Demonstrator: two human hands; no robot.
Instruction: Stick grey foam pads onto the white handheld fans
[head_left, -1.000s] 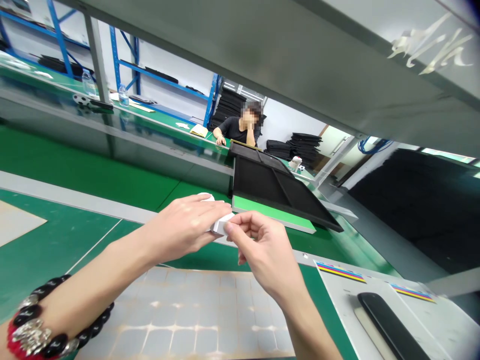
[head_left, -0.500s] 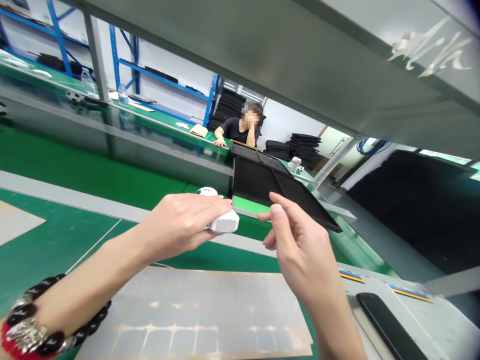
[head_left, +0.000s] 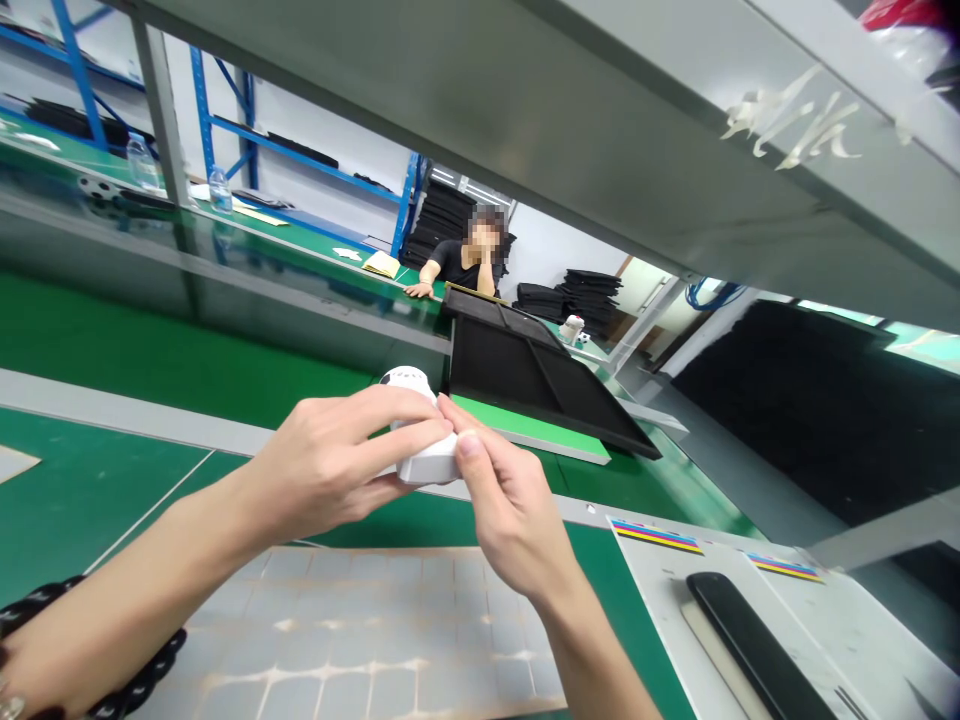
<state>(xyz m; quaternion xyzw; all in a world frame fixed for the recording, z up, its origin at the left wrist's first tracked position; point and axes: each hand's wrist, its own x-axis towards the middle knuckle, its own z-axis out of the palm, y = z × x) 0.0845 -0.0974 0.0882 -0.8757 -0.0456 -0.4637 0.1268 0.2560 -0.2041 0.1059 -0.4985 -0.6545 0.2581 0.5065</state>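
Both grips are closed on one white plastic housing (head_left: pixel 429 464): my left hand (head_left: pixel 337 460) wraps over its body, fingers curled across the top, while my right hand (head_left: pixel 510 510) pinches its right end between thumb and fingertips. Its rounded dome with dark spots (head_left: pixel 405 380) stands out beyond my left fingers, away from me (my fingers partly hide the long axis). My left hand lies nearer its bulk, above a pale gridded sheet (head_left: pixel 360 640) on the green desk (head_left: pixel 90 490).

Blue steel racks (head_left: pixel 193 90) against white wall (head_left: pixel 570 240); stacked black sheets (head_left: pixel 589 298) nearby.
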